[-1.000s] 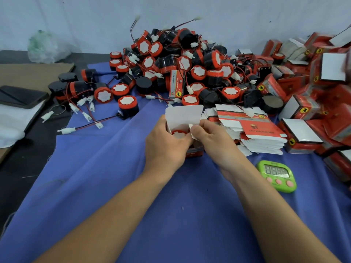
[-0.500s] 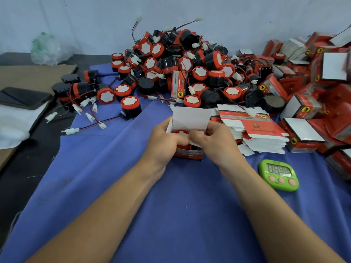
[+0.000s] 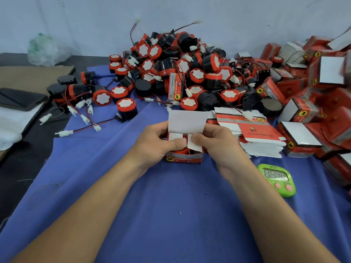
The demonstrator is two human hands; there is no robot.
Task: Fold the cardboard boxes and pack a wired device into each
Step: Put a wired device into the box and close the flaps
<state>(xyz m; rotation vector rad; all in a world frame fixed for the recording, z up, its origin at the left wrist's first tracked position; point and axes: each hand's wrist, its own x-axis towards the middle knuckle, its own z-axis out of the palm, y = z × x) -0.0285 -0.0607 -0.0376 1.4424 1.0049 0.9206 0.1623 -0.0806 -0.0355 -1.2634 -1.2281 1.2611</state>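
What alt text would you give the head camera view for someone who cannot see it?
Two bare hands, left hand and right hand, fold the side flaps of a small red box over a red device inside, its white top flap still up. Behind on the blue cloth lie a heap of wired devices, flat box blanks and a green timer.

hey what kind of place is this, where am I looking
Probably a small packing workbench, perhaps in a workshop. A big heap of red-and-black wired devices sits on a blue cloth, beside a stack of flat cartons and finished red boxes, with a green timer nearby.
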